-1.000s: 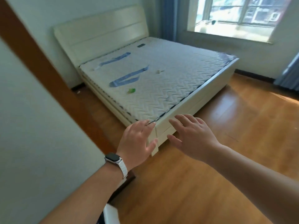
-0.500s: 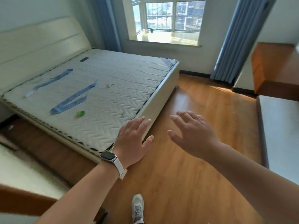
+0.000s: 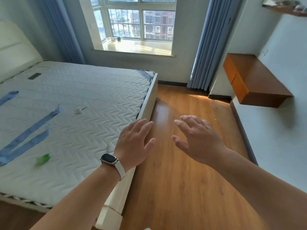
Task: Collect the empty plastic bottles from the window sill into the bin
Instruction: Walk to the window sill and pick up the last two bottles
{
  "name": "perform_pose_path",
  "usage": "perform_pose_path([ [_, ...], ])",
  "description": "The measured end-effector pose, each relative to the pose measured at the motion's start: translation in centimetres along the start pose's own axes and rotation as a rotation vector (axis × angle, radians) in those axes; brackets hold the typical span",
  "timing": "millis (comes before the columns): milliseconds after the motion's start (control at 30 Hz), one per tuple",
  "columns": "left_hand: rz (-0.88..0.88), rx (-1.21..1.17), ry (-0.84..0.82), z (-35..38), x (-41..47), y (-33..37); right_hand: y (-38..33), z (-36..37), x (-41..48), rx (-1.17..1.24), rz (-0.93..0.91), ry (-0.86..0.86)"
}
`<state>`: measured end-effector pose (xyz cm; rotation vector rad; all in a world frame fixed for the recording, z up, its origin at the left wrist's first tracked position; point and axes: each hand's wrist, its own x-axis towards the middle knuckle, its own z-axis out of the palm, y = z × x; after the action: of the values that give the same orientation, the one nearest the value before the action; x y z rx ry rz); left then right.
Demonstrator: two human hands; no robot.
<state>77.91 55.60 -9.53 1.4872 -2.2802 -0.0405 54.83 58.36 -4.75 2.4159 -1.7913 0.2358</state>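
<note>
Clutter (image 3: 114, 39) too small to identify sits at the left end of the window sill (image 3: 141, 48), well beyond the bed (image 3: 74, 105). Nearer, the left hand (image 3: 134, 143), a watch (image 3: 108, 158) on its wrist, and the right hand (image 3: 197, 138) hover over the wooden floor (image 3: 182, 188), fingers straight and spread, holding nothing.

far across the room: small cluster of pale, clear plastic bottles (image 3: 111, 40), bunched at the left end of the broad, glossy cream window sill (image 3: 146, 48), tucked into the corner by the side pane. just to their right, one small dark green piece (image 3: 118, 39), close against the glass. too distant and blurred to count, to read labels, or to tell standing from lying. washed in strong sunlight, with bright streaks of reflection along the sill surface to the right.
</note>
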Motion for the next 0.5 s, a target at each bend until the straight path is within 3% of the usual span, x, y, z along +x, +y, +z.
perform_pose_path([
  [500,0.025,0.004,-0.023,2.0,13.0,-10.5,1.3,4.0,16.9,0.030,0.032,-0.018],
])
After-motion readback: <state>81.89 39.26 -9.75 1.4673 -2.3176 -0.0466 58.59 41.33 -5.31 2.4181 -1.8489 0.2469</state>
